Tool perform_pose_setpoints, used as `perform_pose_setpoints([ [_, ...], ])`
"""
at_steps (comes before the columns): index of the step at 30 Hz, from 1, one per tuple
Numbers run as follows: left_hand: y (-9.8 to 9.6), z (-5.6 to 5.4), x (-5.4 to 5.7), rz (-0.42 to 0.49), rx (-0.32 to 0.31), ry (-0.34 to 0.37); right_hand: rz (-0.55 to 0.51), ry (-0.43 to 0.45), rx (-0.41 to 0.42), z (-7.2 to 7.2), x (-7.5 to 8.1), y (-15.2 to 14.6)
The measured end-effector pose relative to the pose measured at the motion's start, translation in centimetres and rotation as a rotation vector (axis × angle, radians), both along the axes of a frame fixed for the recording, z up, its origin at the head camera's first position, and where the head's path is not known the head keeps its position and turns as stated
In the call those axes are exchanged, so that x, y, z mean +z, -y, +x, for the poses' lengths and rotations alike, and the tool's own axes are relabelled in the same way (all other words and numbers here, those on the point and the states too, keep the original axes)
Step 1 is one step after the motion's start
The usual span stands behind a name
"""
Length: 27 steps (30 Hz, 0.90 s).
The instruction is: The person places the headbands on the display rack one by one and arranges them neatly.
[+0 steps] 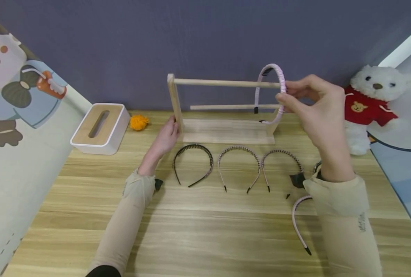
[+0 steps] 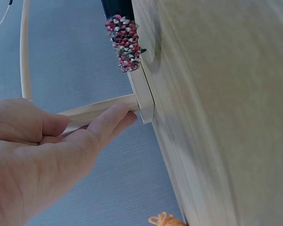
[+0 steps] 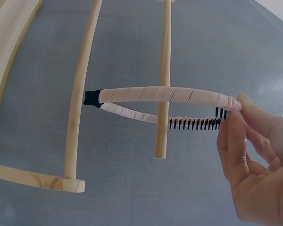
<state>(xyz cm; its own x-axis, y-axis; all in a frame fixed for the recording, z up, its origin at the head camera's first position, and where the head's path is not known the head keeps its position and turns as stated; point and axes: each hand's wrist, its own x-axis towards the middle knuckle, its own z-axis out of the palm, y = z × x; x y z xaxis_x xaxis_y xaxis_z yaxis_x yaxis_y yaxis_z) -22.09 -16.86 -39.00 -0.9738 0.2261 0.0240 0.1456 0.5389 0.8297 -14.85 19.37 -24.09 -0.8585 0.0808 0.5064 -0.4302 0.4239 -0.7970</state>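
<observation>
A wooden headband rack (image 1: 226, 136) stands at the back of the table, with an upper rod (image 1: 212, 82) and a lower rod (image 1: 222, 107). My left hand (image 1: 166, 136) holds its left post (image 2: 96, 108), thumb on one side and fingers on the other. Near the upper rod's free right end, my right hand (image 1: 317, 104) pinches a pink wrapped headband (image 3: 146, 94) between thumb and fingers. That headband straddles the upper rod, black comb teeth facing inward, its black tips close to the lower rod.
In front of the rack lie a dark headband (image 1: 210, 154), two beaded headbands (image 1: 239, 147) (image 1: 281, 151) and a pink one (image 1: 295, 221). Another is partly hidden by the right arm. A tissue box (image 1: 113, 132) and orange yarn ball (image 1: 139, 122) sit left; a teddy bear (image 1: 371, 104) sits right.
</observation>
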Motion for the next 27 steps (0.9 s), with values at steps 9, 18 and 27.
perform_pose_setpoints([
  [9,0.0,0.1,0.1,0.000,0.002,0.011,0.012,-0.006,0.012,-0.1,0.2,0.7],
  [18,0.0,0.0,-0.1,0.000,0.006,0.020,0.010,-0.004,0.028,-0.5,0.4,1.3],
  [27,0.0,-0.1,-0.1,0.003,0.007,0.010,0.000,-0.012,0.058,-0.8,0.5,1.8],
])
